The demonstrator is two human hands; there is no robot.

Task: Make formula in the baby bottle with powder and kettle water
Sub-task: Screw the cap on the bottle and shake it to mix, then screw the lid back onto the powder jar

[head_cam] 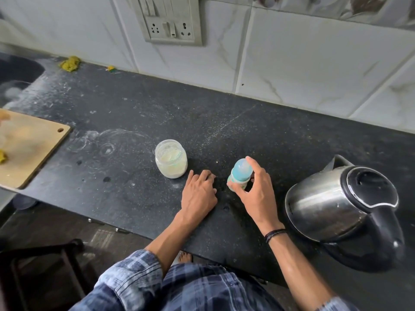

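Note:
A small baby bottle (240, 173) with a blue cap stands on the black counter (134, 122). My right hand (256, 189) curls round it, thumb low on its front and fingers behind the cap. My left hand (198, 194) rests on the counter just left of the bottle with its fingers bent under, holding nothing. A clear jar (171, 158) of pale powder, lid off, stands just beyond that hand. The steel kettle (336, 203) with a black lid and handle sits to the right, lid closed.
A wooden cutting board (29, 149) lies at the counter's left end, with a dark sink (15, 72) behind it. A switch and socket plate (173, 21) is on the tiled wall. A yellow-green scrubber (70, 63) lies by the wall. A dark stool (40, 274) stands below left.

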